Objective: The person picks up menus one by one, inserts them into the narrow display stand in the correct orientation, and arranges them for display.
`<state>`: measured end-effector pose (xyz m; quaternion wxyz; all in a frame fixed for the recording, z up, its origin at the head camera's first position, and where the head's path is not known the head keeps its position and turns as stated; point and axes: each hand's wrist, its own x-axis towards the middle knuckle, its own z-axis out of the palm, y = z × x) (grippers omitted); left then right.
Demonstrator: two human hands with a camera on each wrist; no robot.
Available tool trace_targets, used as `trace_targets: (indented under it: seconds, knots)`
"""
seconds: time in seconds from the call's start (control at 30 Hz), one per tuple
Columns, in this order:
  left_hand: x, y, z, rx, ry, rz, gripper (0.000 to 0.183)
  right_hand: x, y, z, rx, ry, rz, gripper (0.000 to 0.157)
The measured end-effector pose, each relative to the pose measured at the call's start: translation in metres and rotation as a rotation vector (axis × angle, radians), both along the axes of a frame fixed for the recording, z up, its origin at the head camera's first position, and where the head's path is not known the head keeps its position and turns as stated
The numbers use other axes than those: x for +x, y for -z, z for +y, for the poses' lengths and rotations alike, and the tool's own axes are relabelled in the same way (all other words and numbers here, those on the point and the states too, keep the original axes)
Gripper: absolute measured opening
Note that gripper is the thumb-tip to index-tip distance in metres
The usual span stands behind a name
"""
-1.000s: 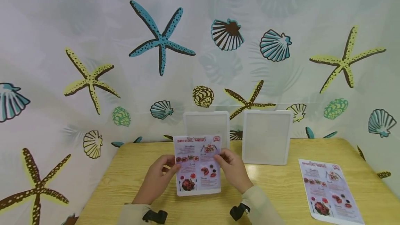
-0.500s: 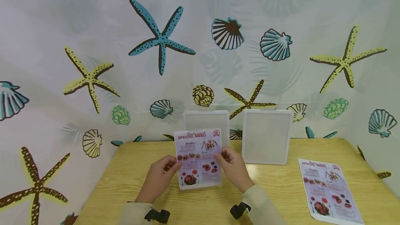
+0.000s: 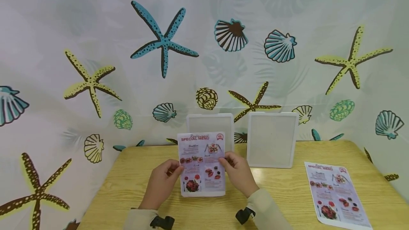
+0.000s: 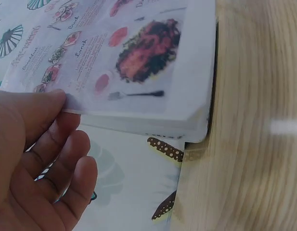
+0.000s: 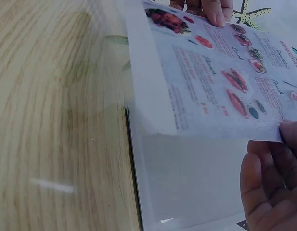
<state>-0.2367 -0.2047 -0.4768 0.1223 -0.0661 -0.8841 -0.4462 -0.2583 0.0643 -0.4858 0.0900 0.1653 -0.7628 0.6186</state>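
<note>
A printed restaurant menu sheet (image 3: 203, 166) is held upright, facing me, between both hands. My left hand (image 3: 162, 182) pinches its left edge, thumb on the front; in the left wrist view the other fingers of the left hand (image 4: 52, 159) curl behind the sheet. The right hand (image 3: 239, 173) pinches the opposite edge the same way, thumb on the printed side. Behind the sheet stands a white-framed panel (image 3: 211, 123), its lower part hidden by the menu. In the right wrist view the menu's lower edge (image 5: 153, 96) hangs in front of a white-framed panel (image 5: 187, 183).
To the right of the hands, another white-framed panel (image 3: 271, 140) stands upright on the wooden table (image 3: 127, 187). A second menu sheet (image 3: 337, 194) lies flat at the table's right. A curtain (image 3: 204, 63) printed with starfish and shells hangs behind the table.
The menu sheet first rose slightly with both hands gripping it, then dipped a little. Its slight tilt has straightened. The panels and the flat menu have not moved.
</note>
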Motion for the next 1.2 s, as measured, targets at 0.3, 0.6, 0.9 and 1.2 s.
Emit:
trace_targets:
  seconds: [0.3,0.6,0.9,1.2]
  knots:
    - [-0.003,-0.003,0.008,0.033,0.059,0.027,0.013,0.000,-0.004,0.004,-0.014,0.019,-0.005,0.013]
    - [-0.006,-0.004,0.016,-0.020,0.060,0.054,0.005,-0.002,-0.004,0.006,-0.008,0.047,0.025,0.013]
    - [-0.012,-0.015,0.024,0.078,0.074,0.062,0.015,-0.003,-0.004,0.007,-0.053,0.085,0.016,0.014]
    - [-0.019,-0.010,0.029,0.188,0.106,0.010,0.018,-0.005,-0.001,0.009,-0.110,0.142,0.030,0.017]
